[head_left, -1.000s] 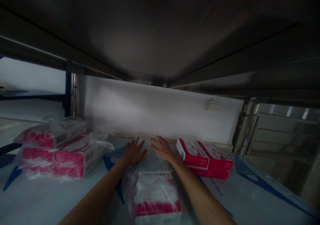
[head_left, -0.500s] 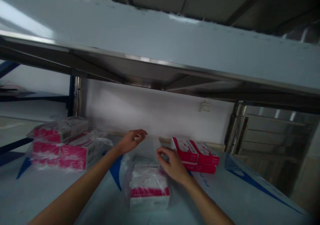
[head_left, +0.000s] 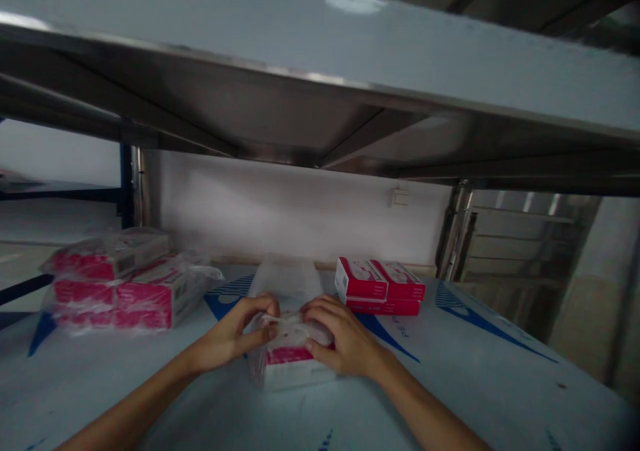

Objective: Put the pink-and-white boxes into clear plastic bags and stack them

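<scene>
A pink-and-white box (head_left: 293, 365) lies on the lower shelf (head_left: 475, 384) inside a clear plastic bag (head_left: 287, 283) whose empty end stretches away toward the wall. My left hand (head_left: 235, 334) is closed, pinching the bag film at the box's far left corner. My right hand (head_left: 343, 341) is curled over the box's top right, fingers gripping the film and box.
A bagged stack of pink boxes (head_left: 120, 284) sits at the left. Three red-and-white boxes (head_left: 380, 286) lie stacked just right of the bag. A steel upper shelf (head_left: 320, 97) hangs close overhead. A steel post (head_left: 450, 237) stands at the right, a white wall behind.
Both hands came back from the far end of the bag to the box and closed on the film there. The view pulled back from under the upper shelf.
</scene>
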Available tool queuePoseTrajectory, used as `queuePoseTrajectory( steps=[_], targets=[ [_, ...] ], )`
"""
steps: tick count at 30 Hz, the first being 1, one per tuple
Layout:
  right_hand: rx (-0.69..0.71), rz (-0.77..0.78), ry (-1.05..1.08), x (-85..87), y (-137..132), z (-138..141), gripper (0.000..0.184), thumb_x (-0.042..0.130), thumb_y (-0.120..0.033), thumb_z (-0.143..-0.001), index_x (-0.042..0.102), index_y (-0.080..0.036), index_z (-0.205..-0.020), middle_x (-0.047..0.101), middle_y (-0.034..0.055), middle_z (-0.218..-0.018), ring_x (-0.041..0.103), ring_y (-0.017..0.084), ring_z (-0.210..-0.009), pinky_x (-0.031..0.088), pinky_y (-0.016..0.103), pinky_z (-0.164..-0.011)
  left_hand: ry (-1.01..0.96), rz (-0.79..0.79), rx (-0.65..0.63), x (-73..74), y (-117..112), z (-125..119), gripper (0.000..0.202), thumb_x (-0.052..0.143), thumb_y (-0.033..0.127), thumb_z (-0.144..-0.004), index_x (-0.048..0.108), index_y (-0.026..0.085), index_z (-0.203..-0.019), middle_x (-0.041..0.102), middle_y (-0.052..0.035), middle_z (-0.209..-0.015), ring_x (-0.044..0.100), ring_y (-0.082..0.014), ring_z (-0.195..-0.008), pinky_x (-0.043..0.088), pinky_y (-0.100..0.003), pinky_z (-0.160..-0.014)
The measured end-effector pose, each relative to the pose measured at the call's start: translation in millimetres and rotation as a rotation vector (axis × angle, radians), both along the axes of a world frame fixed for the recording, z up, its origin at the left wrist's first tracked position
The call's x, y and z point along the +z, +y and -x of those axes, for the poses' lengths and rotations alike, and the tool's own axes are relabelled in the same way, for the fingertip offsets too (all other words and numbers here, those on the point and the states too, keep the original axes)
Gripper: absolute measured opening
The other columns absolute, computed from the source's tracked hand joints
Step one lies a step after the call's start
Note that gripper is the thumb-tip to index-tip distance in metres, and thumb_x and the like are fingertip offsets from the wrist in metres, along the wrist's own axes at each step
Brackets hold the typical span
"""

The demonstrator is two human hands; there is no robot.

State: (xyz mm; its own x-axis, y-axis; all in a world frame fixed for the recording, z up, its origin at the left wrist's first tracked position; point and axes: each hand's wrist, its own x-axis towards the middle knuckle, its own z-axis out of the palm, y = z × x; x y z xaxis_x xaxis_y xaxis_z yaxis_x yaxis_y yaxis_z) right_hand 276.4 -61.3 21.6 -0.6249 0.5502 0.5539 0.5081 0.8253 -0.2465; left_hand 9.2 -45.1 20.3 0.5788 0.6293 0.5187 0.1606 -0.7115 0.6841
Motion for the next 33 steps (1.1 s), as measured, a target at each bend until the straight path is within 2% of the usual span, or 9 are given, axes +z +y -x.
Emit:
queuePoseTrajectory(
  steps=[3, 6, 10, 13, 16, 21, 24, 29, 33],
  targets=[
    [-0.022, 0.026, -0.013, -2.0, -4, 5, 0.03, 0.071, -0.028, -0.079, 0.057, -0.02, -0.104, 0.063, 0.0075, -0.106, 0.057, 0.024, -0.1, 0.046, 0.039, -0.092, -0.005, 0.014, 0.071, 6.2, -3, 0, 0.024, 0.057, 0.043, -0.094, 0.053, 0.019, -0.092, 0.056, -0.0004, -0.084, 0.054, -0.0161, -0.08, 0.044, -0.027, -0.071],
    [-0.068, 0.037, 0.064, -1.1, -7, 7, 0.024, 0.068, -0.024, -0.078, 0.051, -0.022, -0.094, 0.06, 0.0039, -0.094, 0.056, 0.021, -0.09, 0.046, 0.036, -0.082, 0.176, -0.232, 0.197, 14.3, -8, 0, 0.022, 0.05, 0.037, -0.097, 0.058, 0.018, -0.089, 0.057, -0.0006, -0.078, 0.055, -0.016, -0.075, 0.041, -0.028, -0.069],
    [-0.09, 0.033, 0.152, 7.3, -10, 6, 0.027, 0.067, -0.019, -0.076, 0.052, -0.023, -0.098, 0.058, 0.003, -0.094, 0.055, 0.02, -0.089, 0.045, 0.035, -0.08, 0.451, -0.498, 0.094, 20.7, -16, 4, 0.026, 0.049, 0.032, -0.095, 0.061, 0.018, -0.077, 0.06, -0.0032, -0.073, 0.057, -0.0184, -0.074, 0.041, -0.033, -0.072],
    [-0.047, 0.036, 0.174, 15.0, -10, 4, 0.03, 0.067, -0.017, -0.077, 0.059, -0.023, -0.105, 0.06, 0.0034, -0.096, 0.055, 0.021, -0.091, 0.044, 0.035, -0.08, 0.512, -0.468, 0.029, 21.9, -22, 5, 0.028, 0.047, 0.031, -0.094, 0.057, 0.019, -0.07, 0.058, -0.0019, -0.066, 0.055, -0.017, -0.065, 0.04, -0.032, -0.066],
    [0.007, 0.038, 0.241, 20.3, -9, 1, 0.008, 0.067, -0.022, -0.08, 0.059, -0.021, -0.079, 0.051, 0.0001, -0.08, 0.052, 0.018, -0.078, 0.041, 0.032, -0.07, 0.368, -0.399, -0.041, 23.4, -26, 4, 0.036, 0.038, 0.037, -0.098, 0.059, 0.018, -0.075, 0.063, -0.0039, -0.071, 0.058, -0.0171, -0.067, 0.042, -0.032, -0.066],
    [0.09, 0.112, 0.338, 23.7, -9, -2, 0.019, 0.058, -0.028, -0.09, 0.056, -0.019, -0.073, 0.052, 0.0026, -0.088, 0.053, 0.016, -0.08, 0.041, 0.03, -0.068, 0.218, -0.181, -0.084, 30.3, -27, 5, 0.058, 0.023, 0.044, -0.105, 0.054, 0.017, -0.065, 0.057, 0.0, -0.056, 0.054, -0.0114, -0.052, 0.041, -0.026, -0.057],
    [0.101, 0.084, 0.242, 18.7, -10, -2, 0.022, 0.058, -0.031, -0.091, 0.054, -0.02, -0.072, 0.055, 0.0013, -0.08, 0.053, 0.015, -0.073, 0.04, 0.029, -0.065, 0.429, -0.256, 0.058, 33.4, -23, 8, 0.052, 0.034, 0.038, -0.105, 0.054, 0.017, -0.062, 0.051, 0.0031, -0.051, 0.047, -0.0082, -0.045, 0.032, -0.025, -0.051],
    [-0.015, -0.157, 0.016, 5.9, -10, 3, 0.033, 0.056, -0.022, -0.085, 0.035, -0.023, -0.059, 0.035, -0.0049, -0.055, 0.039, 0.013, -0.057, 0.034, 0.03, -0.06, 0.675, -0.296, 0.155, 31.8, -15, 14, 0.036, 0.055, 0.047, -0.096, 0.061, 0.02, -0.073, 0.053, 0.0046, -0.053, 0.05, -0.0094, -0.047, 0.028, -0.025, -0.048],
    [-0.091, -0.158, -0.074, 6.4, -14, 4, 0.003, 0.056, -0.021, -0.081, 0.056, -0.023, -0.079, 0.053, -0.0023, -0.065, 0.051, 0.015, -0.063, 0.039, 0.032, -0.064, 0.684, -0.306, 0.165, 25.5, -12, 13, 0.053, 0.075, 0.069, -0.068, 0.062, 0.021, -0.083, 0.061, 0.0034, -0.066, 0.056, -0.0135, -0.056, 0.032, -0.025, -0.05]
  ],
)
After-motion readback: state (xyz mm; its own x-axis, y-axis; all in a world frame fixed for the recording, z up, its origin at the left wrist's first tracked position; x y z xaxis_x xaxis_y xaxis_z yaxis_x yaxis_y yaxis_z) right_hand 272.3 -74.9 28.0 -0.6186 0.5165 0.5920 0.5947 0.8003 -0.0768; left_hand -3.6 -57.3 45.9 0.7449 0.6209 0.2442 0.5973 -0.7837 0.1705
